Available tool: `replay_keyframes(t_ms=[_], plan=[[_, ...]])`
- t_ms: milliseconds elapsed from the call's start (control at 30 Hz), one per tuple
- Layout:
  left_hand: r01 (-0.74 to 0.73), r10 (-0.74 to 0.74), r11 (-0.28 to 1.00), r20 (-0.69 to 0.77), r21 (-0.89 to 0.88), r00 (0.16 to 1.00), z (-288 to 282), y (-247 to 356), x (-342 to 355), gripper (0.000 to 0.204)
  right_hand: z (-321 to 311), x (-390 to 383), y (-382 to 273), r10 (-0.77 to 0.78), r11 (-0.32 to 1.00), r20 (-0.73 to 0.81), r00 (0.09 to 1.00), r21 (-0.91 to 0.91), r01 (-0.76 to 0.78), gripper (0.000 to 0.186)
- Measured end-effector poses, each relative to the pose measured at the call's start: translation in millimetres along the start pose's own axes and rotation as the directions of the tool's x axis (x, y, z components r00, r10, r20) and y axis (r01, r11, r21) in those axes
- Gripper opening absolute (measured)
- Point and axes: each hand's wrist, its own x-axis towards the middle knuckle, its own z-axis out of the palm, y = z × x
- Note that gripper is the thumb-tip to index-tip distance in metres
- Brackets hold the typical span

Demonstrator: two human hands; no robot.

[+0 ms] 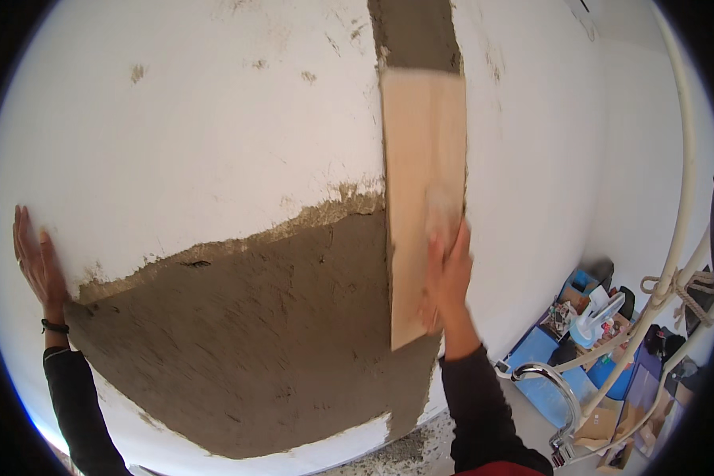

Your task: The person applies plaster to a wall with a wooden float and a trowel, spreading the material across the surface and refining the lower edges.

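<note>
We judged that the wooden float (420, 135) could gouge the grey mortar (262, 341) if uneven wrist pressure tipped it onto one long edge, and that the ragged seam along the mortar's upper edge could crumble if the board caught there. A slip of the left hand (40, 262) could also smear the mortar's upper left corner, just below it. The float stood lengthwise over the narrow mortar strip (416, 36), right of the middle of the white wall (206, 143), its lower end over the broad patch. We saw the right hand (451, 274) closed on the float's back, though blur hid each finger's exact place. The left lay flat against the wall, thumb apart, holding nothing.
</note>
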Motion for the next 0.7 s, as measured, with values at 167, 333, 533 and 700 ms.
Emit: replay_keyframes(t_ms=[167,333,533,700], plan=[[0.031,-0.03,0.998,0.019,-0.048,0.999,-6,5,5,0.056,-6,155,-87,-0.205,0.979,-0.135,0.969,-0.009,0.206,0.053],[-0.027,0.027,0.999,0.006,0.027,1.0,-4,3,8,0.056,-15,272,-153,-0.181,0.983,-0.116,0.977,-0.064,0.174,0.058],[0.011,-0.011,1.0,0.015,-0.003,1.0,-5,5,4,0.055,-5,194,-123,-0.173,0.984,-0.12,0.978,0.02,0.176,0.06],[0.026,-0.026,0.997,0.009,0.07,1.0,-14,1,14,0.056,12,20,-26,-0.006,1.0,-0.098,0.995,0.004,0.006,0.055]])
